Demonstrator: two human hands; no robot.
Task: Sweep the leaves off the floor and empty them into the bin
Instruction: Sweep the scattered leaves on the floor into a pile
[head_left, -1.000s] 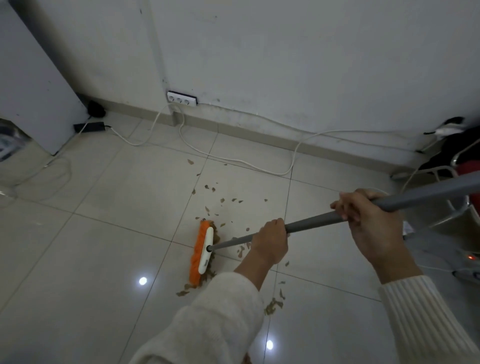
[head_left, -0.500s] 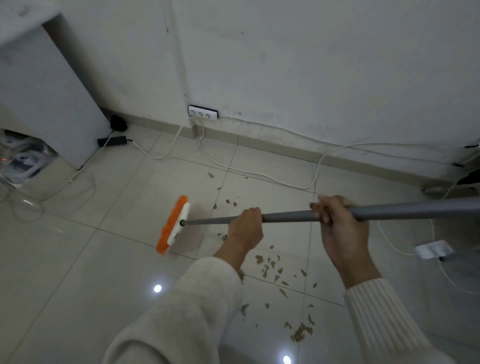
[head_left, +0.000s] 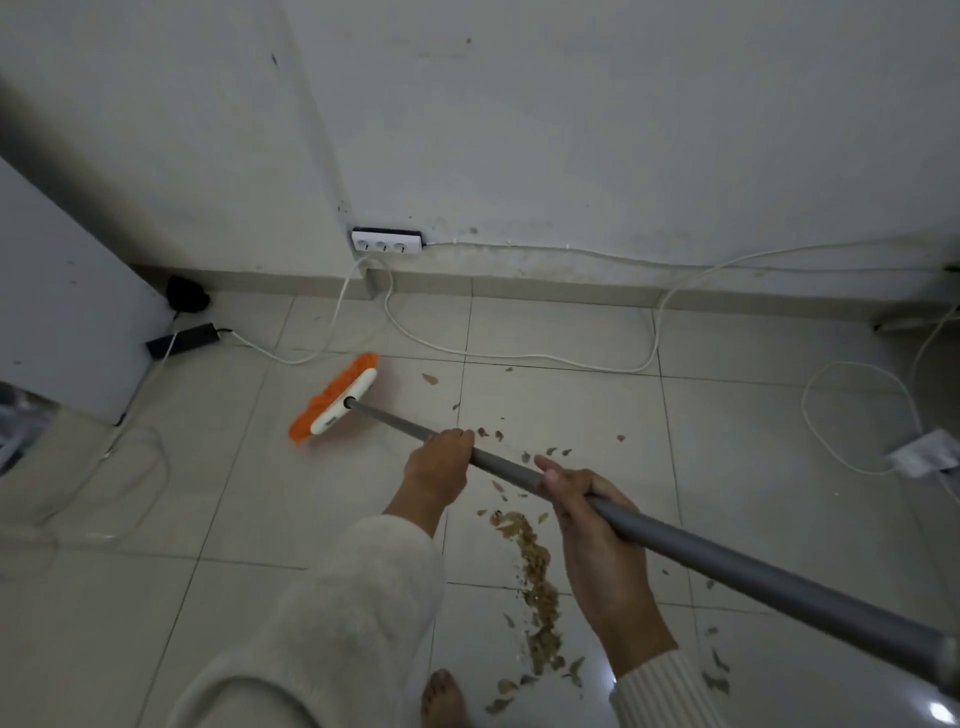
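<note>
A big pale wall (head_left: 571, 130) stands far past both hands. The floor (head_left: 156, 597) is made of shiny light tiles and spreads out under the hands. A tall white board (head_left: 62, 312) stands far off to the left of the left hand.

The broom (head_left: 727, 561) has a long grey stick. The stick comes from low on the right, goes through both hands and runs on up to the left. The right hand (head_left: 597, 545) is wrapped round the stick from below, nearer the person. The left hand (head_left: 439, 470) is curled over the stick from above, a bit further along. The two hands are near each other but do not touch. The orange and white broom head (head_left: 335, 397) is past the left hand, at the far end of the stick. I cannot tell if it touches the floor.

A long heap of brown leaves (head_left: 537, 582) lies on the floor under the right hand. More small leaves are dotted about under the stick between the hands. One leaf (head_left: 429, 379) lies alone, just to the right of the broom head.

A white cord (head_left: 519, 357) snakes along the floor beyond the hands. A bare foot (head_left: 441, 696) shows below the left arm. A white plug strip (head_left: 385, 242) sits on the wall, beyond the broom head. A black box (head_left: 182, 338) lies left of the broom head
</note>
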